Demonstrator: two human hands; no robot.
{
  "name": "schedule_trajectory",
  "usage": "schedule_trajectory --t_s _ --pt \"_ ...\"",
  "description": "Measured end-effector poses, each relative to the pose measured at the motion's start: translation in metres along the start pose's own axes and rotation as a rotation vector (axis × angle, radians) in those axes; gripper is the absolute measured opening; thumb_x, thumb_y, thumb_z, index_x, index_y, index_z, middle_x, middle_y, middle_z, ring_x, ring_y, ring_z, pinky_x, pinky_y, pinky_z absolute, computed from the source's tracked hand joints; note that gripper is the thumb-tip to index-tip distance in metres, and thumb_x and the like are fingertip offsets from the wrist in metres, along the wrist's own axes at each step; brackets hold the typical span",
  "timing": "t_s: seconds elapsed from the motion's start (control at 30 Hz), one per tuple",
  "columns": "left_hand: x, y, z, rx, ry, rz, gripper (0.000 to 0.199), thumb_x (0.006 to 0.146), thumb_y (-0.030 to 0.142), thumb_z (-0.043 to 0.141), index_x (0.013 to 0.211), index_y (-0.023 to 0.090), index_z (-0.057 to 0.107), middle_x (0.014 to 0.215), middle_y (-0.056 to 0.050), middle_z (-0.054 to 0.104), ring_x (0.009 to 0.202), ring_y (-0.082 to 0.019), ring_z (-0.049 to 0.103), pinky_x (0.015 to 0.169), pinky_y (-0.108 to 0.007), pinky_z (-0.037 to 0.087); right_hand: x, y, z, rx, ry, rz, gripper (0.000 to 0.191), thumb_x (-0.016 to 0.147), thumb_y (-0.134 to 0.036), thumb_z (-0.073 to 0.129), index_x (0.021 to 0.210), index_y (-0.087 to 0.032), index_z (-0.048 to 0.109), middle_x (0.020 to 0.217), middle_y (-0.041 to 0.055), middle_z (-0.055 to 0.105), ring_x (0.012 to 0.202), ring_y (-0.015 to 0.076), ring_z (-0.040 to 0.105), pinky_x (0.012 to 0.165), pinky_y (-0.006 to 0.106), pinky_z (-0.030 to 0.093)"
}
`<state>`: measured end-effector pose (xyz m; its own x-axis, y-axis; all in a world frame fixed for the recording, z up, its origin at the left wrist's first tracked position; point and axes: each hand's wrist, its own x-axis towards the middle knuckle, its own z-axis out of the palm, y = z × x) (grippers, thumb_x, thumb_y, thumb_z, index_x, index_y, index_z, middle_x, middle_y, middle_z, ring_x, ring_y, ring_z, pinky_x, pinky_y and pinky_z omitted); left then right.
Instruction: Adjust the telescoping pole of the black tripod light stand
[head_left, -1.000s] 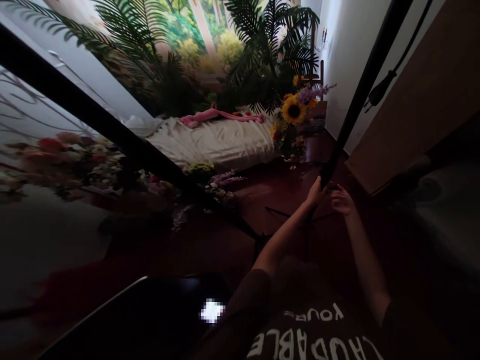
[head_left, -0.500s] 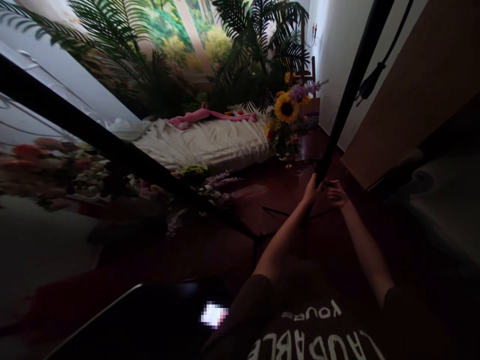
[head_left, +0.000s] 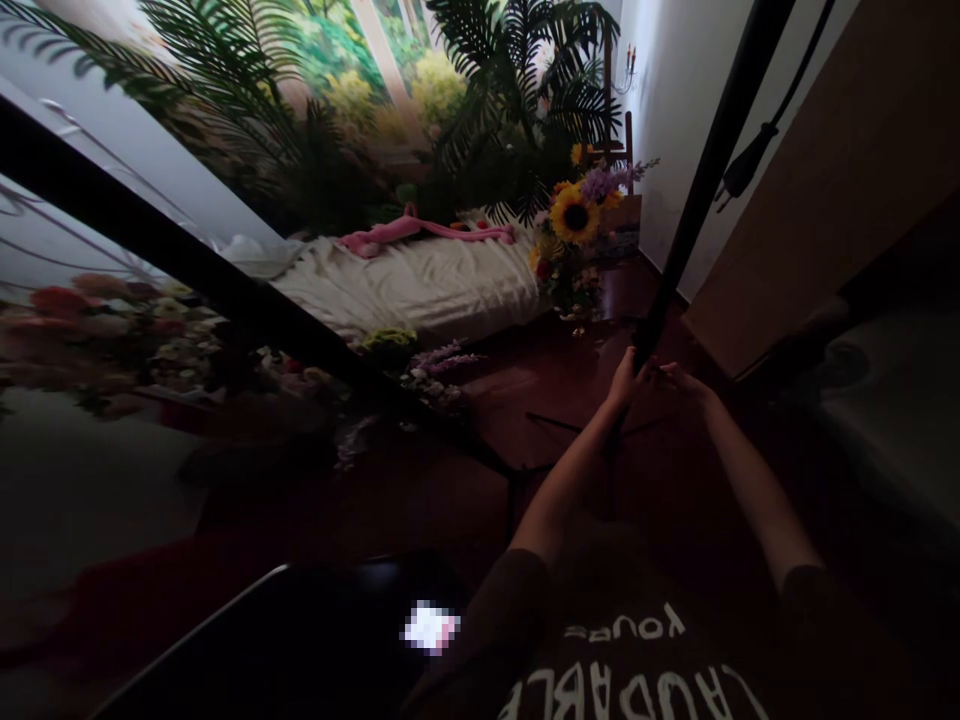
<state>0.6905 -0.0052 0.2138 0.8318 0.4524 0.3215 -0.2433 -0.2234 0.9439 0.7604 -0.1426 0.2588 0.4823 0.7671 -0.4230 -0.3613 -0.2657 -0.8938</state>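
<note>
A black pole point(head_left: 694, 200) slants down from the upper right to thin stand legs on the dark red floor. My left hand point(head_left: 625, 376) is wrapped round the lower part of this pole. Just to its right, my right hand point(head_left: 681, 380) is at the pole's side with its fingers bent toward it; the fingertips are dark, and whether they grip a small part there cannot be made out. A dark cable with a plug point(head_left: 750, 165) hangs beside the upper pole.
Another black pole point(head_left: 225, 285) crosses the left side. Behind it are flowers point(head_left: 390, 345) and a bed with a cream cover point(head_left: 420, 285) bearing a pink plush toy point(head_left: 390, 235). Sunflowers point(head_left: 574, 215) stand at its right end. A brown panel point(head_left: 795, 200) leans at the right.
My right hand has turned at the pole and its fingers have moved closer to my left hand. The right forearm has swung slightly outward. My left hand stays on the pole.
</note>
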Motion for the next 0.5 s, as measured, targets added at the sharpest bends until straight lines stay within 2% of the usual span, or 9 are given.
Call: schedule_trajectory --t_s 0.13,0.23,0.4,0.5 --pt "0.0 0.0 0.0 0.025 -0.005 0.004 0.041 0.09 0.049 0.058 0.115 0.017 0.056 0.09 -0.006 0.065 0.076 -0.016 0.063 0.075 -0.03 0.052 0.004 -0.002 -0.009 -0.111 0.014 -0.064 0.043 0.094 -0.047 0.051 0.058 -0.022 0.05 0.052 -0.0024 0.043 0.05 0.0113 0.037 0.05 0.024 0.039" --pt "0.0 -0.002 0.001 0.021 -0.01 0.004 0.039 0.09 0.048 0.058 0.114 0.017 0.055 0.088 -0.005 0.066 0.075 -0.016 0.063 0.074 -0.03 0.053 0.007 -0.006 -0.015 -0.236 0.046 -0.076 0.035 0.091 -0.043 0.055 0.063 -0.022 0.057 0.059 0.0011 0.051 0.055 0.0143 0.043 0.055 0.028 0.043" --pt "0.0 -0.002 0.001 0.02 -0.02 -0.002 0.035 0.091 0.045 0.057 0.112 0.018 0.055 0.086 -0.005 0.065 0.073 -0.015 0.063 0.073 -0.029 0.053 0.01 -0.024 -0.022 -0.553 0.03 -0.059 0.027 0.077 -0.04 0.069 0.064 -0.018 0.062 0.056 -0.0015 0.052 0.053 0.0124 0.044 0.055 0.026 0.037" --pt "-0.001 -0.001 0.0 0.026 -0.014 -0.001 0.034 0.092 0.044 0.057 0.112 0.018 0.055 0.087 -0.004 0.064 0.074 -0.015 0.063 0.074 -0.028 0.052 0.003 -0.034 -0.022 -0.877 0.166 -0.221 0.016 0.072 -0.033 0.074 0.067 -0.019 0.068 0.06 -0.0012 0.059 0.059 0.0141 0.052 0.059 0.026 0.036"
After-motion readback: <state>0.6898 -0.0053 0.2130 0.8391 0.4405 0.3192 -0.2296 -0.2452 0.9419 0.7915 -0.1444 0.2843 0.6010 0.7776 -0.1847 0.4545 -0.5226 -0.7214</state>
